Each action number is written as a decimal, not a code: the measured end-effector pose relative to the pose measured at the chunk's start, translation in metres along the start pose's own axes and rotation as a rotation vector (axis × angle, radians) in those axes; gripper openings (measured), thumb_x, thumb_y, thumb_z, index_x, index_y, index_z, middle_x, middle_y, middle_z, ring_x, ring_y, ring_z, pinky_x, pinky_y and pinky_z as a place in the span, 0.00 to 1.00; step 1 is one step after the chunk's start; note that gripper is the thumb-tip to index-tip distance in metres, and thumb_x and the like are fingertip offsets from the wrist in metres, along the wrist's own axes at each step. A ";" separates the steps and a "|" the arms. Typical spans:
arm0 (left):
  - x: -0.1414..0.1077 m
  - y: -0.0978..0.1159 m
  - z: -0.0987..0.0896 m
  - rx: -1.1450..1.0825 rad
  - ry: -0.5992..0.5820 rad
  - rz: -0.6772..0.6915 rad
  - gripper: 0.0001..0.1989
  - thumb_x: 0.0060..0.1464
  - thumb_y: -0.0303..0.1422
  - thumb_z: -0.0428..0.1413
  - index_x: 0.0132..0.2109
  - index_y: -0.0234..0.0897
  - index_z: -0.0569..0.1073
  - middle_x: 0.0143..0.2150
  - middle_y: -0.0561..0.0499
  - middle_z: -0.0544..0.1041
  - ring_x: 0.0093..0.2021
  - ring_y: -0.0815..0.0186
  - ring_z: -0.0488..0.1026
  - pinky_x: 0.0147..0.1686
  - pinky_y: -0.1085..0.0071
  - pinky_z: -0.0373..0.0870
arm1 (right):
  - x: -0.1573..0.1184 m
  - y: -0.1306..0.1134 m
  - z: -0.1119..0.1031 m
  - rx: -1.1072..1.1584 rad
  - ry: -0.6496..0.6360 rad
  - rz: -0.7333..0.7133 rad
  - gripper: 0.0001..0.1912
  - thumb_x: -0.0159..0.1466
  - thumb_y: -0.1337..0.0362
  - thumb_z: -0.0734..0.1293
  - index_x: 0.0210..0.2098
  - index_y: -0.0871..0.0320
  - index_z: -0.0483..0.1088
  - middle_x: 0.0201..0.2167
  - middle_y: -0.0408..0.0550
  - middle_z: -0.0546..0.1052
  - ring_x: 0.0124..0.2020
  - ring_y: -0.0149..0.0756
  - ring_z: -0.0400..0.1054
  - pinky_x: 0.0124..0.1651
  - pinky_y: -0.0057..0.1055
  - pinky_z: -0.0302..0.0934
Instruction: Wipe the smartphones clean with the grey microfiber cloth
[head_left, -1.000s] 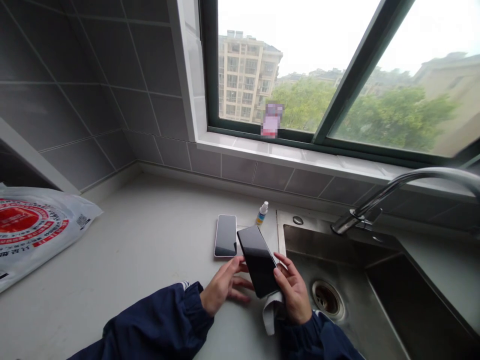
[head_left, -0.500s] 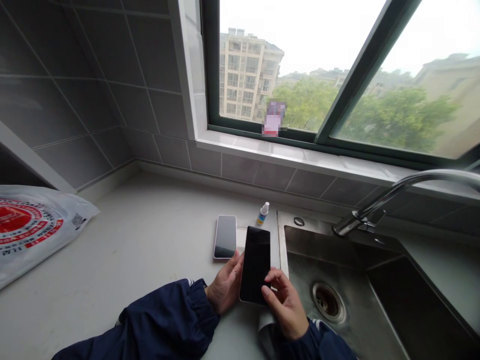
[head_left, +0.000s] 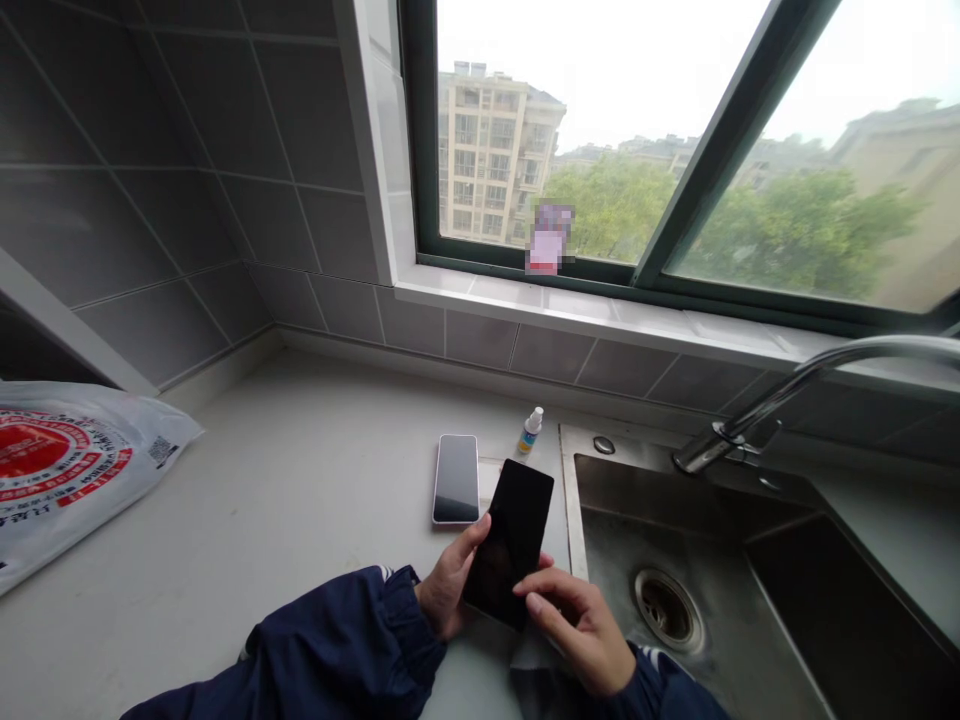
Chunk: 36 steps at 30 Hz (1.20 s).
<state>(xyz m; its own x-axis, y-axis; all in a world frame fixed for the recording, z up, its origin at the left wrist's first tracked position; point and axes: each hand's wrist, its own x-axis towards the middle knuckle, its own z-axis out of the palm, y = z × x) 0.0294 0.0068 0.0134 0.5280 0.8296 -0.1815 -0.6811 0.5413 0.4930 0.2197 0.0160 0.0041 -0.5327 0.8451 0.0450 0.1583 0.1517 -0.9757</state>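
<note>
Over a pale countertop (head_left: 322, 470), left of a steel sink (head_left: 615, 535): a black phone (head_left: 516, 525), gripped in the left hand (head_left: 448, 588); at its lower end, the right hand (head_left: 589, 630), impossible to tell if gripping. Lying flat behind, a pale-edged phone (head_left: 456, 478); nearby, a small bottle (head_left: 529, 434).

Open counter (head_left: 315, 470) between our left hand (head_left: 450, 585) and the plastic bag (head_left: 82, 460), a pale-edged phone (head_left: 456, 480) in our way just ahead, the spray bottle (head_left: 529, 434) beyond the black phone (head_left: 517, 520) we hold, the sink (head_left: 637, 500) beside our right hand (head_left: 585, 620), faucet (head_left: 802, 378) arching behind
</note>
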 end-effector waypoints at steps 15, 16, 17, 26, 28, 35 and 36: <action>-0.004 0.000 0.001 0.032 0.116 0.056 0.33 0.61 0.50 0.44 0.58 0.24 0.69 0.53 0.31 0.76 0.51 0.50 0.74 0.49 0.54 0.69 | 0.003 0.016 -0.025 0.346 0.501 0.092 0.17 0.59 0.53 0.72 0.45 0.55 0.75 0.39 0.51 0.78 0.34 0.39 0.75 0.36 0.33 0.70; -0.005 0.000 0.001 0.027 0.117 0.042 0.33 0.61 0.50 0.44 0.59 0.25 0.68 0.54 0.31 0.75 0.51 0.50 0.74 0.48 0.52 0.69 | 0.003 0.016 -0.024 0.349 0.513 0.096 0.18 0.59 0.53 0.73 0.45 0.55 0.75 0.39 0.51 0.78 0.34 0.40 0.75 0.36 0.33 0.70; -0.005 -0.001 0.000 0.023 0.122 0.038 0.32 0.61 0.50 0.45 0.60 0.26 0.68 0.54 0.31 0.75 0.51 0.50 0.74 0.48 0.52 0.69 | 0.004 0.016 -0.023 0.345 0.522 0.098 0.19 0.58 0.53 0.73 0.44 0.56 0.75 0.38 0.51 0.78 0.34 0.40 0.75 0.36 0.34 0.70; -0.006 0.000 0.003 0.041 0.108 0.099 0.32 0.62 0.50 0.44 0.57 0.26 0.70 0.50 0.31 0.76 0.48 0.51 0.75 0.47 0.54 0.70 | 0.010 0.014 -0.024 0.156 0.437 0.062 0.16 0.53 0.54 0.76 0.36 0.58 0.77 0.36 0.50 0.76 0.38 0.41 0.73 0.42 0.31 0.68; -0.006 -0.001 0.001 0.036 0.103 0.094 0.32 0.62 0.50 0.44 0.58 0.27 0.69 0.51 0.31 0.76 0.50 0.50 0.74 0.47 0.52 0.70 | 0.010 0.015 -0.026 0.109 0.424 0.048 0.17 0.53 0.54 0.77 0.36 0.57 0.77 0.38 0.51 0.75 0.41 0.42 0.73 0.42 0.31 0.69; -0.005 -0.002 -0.002 0.028 0.107 0.120 0.32 0.61 0.50 0.44 0.56 0.26 0.70 0.50 0.30 0.77 0.45 0.51 0.76 0.44 0.51 0.73 | 0.009 0.018 -0.028 0.031 0.405 0.025 0.19 0.57 0.51 0.73 0.42 0.56 0.75 0.48 0.55 0.72 0.47 0.43 0.72 0.42 0.32 0.71; -0.005 -0.002 -0.002 0.024 0.118 0.132 0.32 0.61 0.50 0.45 0.56 0.26 0.70 0.49 0.30 0.77 0.44 0.52 0.76 0.43 0.52 0.73 | 0.009 0.018 -0.027 0.026 0.397 0.020 0.21 0.57 0.50 0.73 0.44 0.56 0.75 0.48 0.55 0.72 0.47 0.43 0.72 0.43 0.32 0.71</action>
<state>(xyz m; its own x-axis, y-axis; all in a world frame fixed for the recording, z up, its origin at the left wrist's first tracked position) 0.0275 0.0020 0.0117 0.3704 0.9045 -0.2115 -0.7277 0.4241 0.5391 0.2403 0.0401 -0.0072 -0.1666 0.9809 0.1007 0.1410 0.1248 -0.9821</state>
